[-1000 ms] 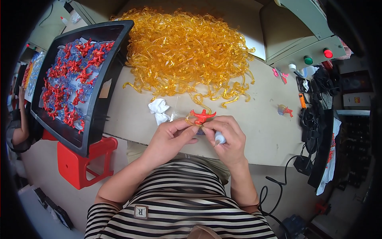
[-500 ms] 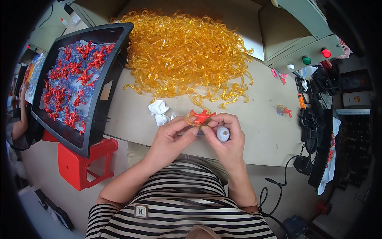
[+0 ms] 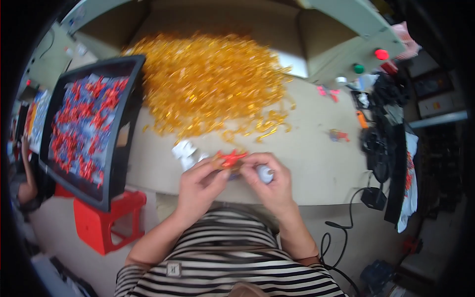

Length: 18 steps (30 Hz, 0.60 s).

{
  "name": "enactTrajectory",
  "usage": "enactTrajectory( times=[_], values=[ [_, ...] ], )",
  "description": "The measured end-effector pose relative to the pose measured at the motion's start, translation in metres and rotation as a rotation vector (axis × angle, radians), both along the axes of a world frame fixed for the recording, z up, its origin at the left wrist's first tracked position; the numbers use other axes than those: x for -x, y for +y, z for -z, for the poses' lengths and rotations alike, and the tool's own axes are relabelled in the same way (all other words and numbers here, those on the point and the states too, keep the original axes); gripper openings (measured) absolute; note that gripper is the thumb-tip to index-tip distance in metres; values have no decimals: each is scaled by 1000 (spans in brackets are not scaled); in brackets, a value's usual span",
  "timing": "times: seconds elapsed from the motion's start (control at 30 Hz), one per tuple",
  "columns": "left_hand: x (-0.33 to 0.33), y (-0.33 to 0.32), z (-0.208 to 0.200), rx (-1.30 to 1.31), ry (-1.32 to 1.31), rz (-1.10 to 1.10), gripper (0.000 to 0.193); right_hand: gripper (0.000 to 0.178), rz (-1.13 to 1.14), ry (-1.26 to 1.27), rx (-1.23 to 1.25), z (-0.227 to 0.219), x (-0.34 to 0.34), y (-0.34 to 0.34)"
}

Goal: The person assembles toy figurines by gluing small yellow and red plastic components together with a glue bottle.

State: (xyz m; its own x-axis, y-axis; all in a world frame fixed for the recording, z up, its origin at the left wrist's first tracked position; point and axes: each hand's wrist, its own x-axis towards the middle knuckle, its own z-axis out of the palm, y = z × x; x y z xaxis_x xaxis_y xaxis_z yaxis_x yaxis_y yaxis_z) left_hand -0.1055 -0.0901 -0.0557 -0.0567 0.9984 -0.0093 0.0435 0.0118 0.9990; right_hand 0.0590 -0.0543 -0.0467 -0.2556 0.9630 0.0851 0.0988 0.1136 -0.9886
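Close to the table's front edge, my left hand (image 3: 200,185) pinches a small red plastic figure (image 3: 231,158) with a clear amber piece on its left side. My right hand (image 3: 272,185) is closed around a small white bottle (image 3: 265,173), its tip pointing up. The thumb and fingertips of that hand also meet the figure's right side. Blur hides how the red and amber parts join. Just beyond my left hand lies crumpled white tissue (image 3: 185,152). A large heap of clear amber curly plastic pieces (image 3: 208,84) covers the back of the table.
To the left, a black tray (image 3: 129,99) of red and clear blue figures sits above a red stool (image 3: 94,225). One loose figure (image 3: 339,135), pink-handled scissors (image 3: 328,92) and an orange cutter (image 3: 361,119) lie at the right. Another person's arm (image 3: 28,171) shows far left.
The whole view has shifted and blurred, so the table and tray sit lower in it. Both hands keep their hold on the figure and the bottle.
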Motion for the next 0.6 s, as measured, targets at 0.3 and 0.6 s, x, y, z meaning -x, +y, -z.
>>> enactTrajectory(
  times=[0.3, 0.6],
  values=[
    [23, -5, 11, 17, -40, -131, 26, 28, 331, -520, -310, 11, -48, 41],
    [15, 4, -1, 31, -88, -132, 23, 33, 429, -458, -311, -25, -76, 30]
  ],
)
